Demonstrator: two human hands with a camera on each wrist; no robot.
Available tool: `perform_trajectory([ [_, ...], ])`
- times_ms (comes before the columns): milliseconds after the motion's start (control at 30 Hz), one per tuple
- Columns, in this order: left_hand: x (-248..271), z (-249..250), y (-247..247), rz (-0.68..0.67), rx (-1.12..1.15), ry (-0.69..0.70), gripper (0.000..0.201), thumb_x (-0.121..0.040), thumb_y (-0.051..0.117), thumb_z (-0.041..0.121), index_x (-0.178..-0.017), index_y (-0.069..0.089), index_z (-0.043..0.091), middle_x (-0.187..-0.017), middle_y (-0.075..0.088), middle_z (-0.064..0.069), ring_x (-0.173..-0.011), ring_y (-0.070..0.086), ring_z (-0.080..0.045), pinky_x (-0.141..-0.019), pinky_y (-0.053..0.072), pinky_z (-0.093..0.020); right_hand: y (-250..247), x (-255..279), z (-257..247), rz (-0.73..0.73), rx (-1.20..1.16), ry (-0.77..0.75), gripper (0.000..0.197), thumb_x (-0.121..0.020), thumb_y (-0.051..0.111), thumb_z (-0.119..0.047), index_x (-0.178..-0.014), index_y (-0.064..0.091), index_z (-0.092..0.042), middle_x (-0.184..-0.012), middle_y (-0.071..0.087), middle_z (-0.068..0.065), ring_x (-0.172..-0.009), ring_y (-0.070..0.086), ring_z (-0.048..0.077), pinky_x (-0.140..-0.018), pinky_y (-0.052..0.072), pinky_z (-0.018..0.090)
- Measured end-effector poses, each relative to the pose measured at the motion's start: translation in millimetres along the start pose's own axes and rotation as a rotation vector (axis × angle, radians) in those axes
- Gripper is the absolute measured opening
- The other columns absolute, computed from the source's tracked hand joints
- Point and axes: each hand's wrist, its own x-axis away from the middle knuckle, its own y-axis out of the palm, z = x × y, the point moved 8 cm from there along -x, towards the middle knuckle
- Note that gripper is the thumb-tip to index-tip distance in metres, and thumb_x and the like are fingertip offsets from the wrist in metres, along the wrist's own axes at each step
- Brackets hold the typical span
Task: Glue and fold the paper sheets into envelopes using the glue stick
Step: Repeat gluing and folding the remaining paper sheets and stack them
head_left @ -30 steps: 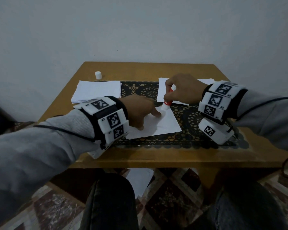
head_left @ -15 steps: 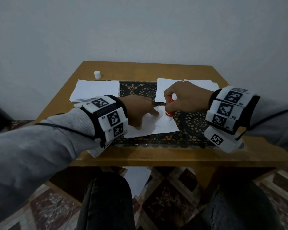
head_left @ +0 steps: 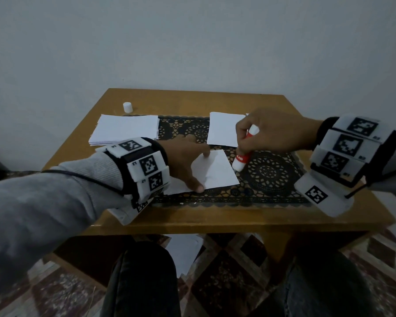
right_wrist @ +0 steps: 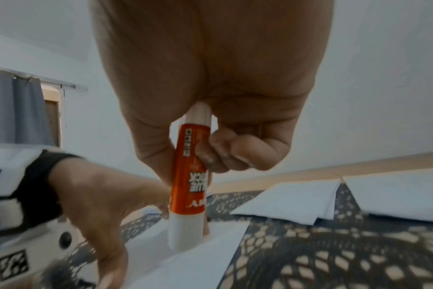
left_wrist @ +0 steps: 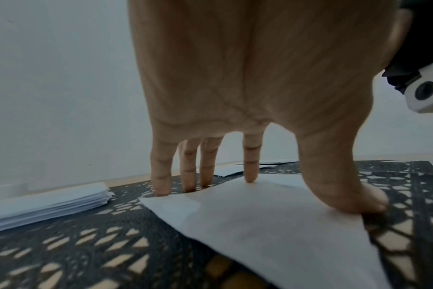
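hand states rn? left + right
Left hand: open, fingers spread, pressing the paper sheet flat.
Right hand: gripping the glue stick, tip at the sheet's edge.

glue stick [head_left: 243,154]: 1 | cap [head_left: 127,106]: 1 | paper stack [head_left: 125,129]: 1 | table [head_left: 215,216]: 1 | mat [head_left: 270,177]: 1

We saw a wooden table [head_left: 215,216] under a black lace mat [head_left: 270,177]. At its eleven o'clock corner stood a small white cap [head_left: 127,106]. Behind rose a pale wall [head_left: 192,42]; below lay patterned carpet [head_left: 226,282].
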Motion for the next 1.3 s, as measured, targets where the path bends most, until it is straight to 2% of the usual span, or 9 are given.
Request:
perform_trajectory([
  [100,0,-7,-1,-0.013,-0.051,-0.096,0.117,-0.059,0.074,0.069,-0.149,0.013,0.026,-0.149,0.021,-0.009,-0.139,0.016,-0.034,-0.109,0.027,-0.056,-7,2,3,0.012,0.013,0.001,0.017,-0.081,0.070,-0.031,-0.070,0.067,-0.019,-0.079,0.065,0.000,-0.082,0.055,0.020,-0.071,0.042,0.033],
  [167,0,-10,-1,-0.026,-0.078,-0.133,0.121,-0.057,0.072,0.072,-0.149,0.012,0.021,-0.150,0.020,-0.010,-0.140,0.014,-0.034,-0.111,0.025,-0.057,-7,3,5,0.012,0.015,0.007,0.016,-0.081,0.070,-0.031,-0.070,0.068,-0.019,-0.080,0.066,0.002,-0.082,0.056,0.020,-0.072,0.043,0.035],
  [400,-7,-13,-2,-0.008,-0.076,-0.132,0.112,-0.051,0.072,0.075,-0.136,0.028,0.018,-0.139,0.033,-0.006,-0.131,0.028,-0.028,-0.107,0.027,-0.056,5,5,12,-0.007,-0.015,0.014,0.015,-0.083,0.070,-0.031,-0.072,0.068,-0.020,-0.082,0.069,0.000,-0.087,0.060,0.025,-0.083,0.047,0.045],
  [800,-18,-17,-7,-0.098,-0.064,-0.133,0.103,-0.050,0.074,0.073,-0.126,0.031,0.018,-0.130,0.044,-0.005,-0.118,0.040,-0.026,-0.100,0.038,-0.048,5,3,19,0.032,-0.051,0.006,0.015,-0.083,0.070,-0.032,-0.075,0.067,-0.020,-0.084,0.067,-0.004,-0.088,0.058,0.017,-0.085,0.047,0.042],
  [933,-19,-16,-14,-0.081,0.047,-0.108,0.085,-0.062,0.079,0.057,-0.125,0.040,0.015,-0.120,0.053,-0.003,-0.102,0.051,-0.021,-0.089,0.044,-0.035,6,1,19,0.057,-0.057,-0.008,0.015,-0.083,0.069,-0.032,-0.076,0.068,-0.020,-0.083,0.067,-0.003,-0.086,0.058,0.018,-0.082,0.046,0.039],
  [1000,-18,-16,-21,-0.023,0.122,-0.076,0.064,-0.071,0.080,0.044,-0.118,0.046,0.017,-0.116,0.056,-0.002,-0.094,0.051,-0.016,-0.077,0.041,-0.027,4,0,18,0.077,-0.057,-0.019,0.015,-0.083,0.069,-0.032,-0.075,0.067,-0.020,-0.083,0.068,-0.001,-0.086,0.059,0.020,-0.081,0.046,0.039],
  [1067,-15,-19,-31,0.052,0.205,-0.057,0.055,-0.077,0.078,0.030,-0.119,0.044,0.018,-0.113,0.057,-0.003,-0.090,0.052,-0.016,-0.070,0.039,-0.026,0,0,17,0.101,-0.058,-0.023,0.015,-0.082,0.070,-0.033,-0.074,0.068,-0.020,-0.083,0.068,0.000,-0.085,0.059,0.020,-0.079,0.047,0.039],
  [1200,-1,-17,-42,0.071,0.330,0.053,0.076,-0.080,0.072,0.009,-0.142,0.036,0.036,-0.103,0.061,0.008,-0.092,0.060,-0.015,-0.074,0.050,-0.028,-7,-1,17,0.145,-0.054,-0.024,0.016,-0.079,0.069,-0.036,-0.074,0.068,-0.020,-0.082,0.069,0.003,-0.083,0.060,0.022,-0.080,0.048,0.045],
  [1300,10,-15,-37,-0.013,0.422,0.100,0.054,-0.083,0.062,-0.001,-0.122,0.063,0.037,-0.112,0.065,0.011,-0.100,0.063,-0.016,-0.082,0.055,-0.028,-9,-2,14,0.170,-0.053,-0.026,0.018,-0.079,0.069,-0.037,-0.074,0.069,-0.019,-0.083,0.068,0.003,-0.082,0.059,0.022,-0.078,0.048,0.044],
])
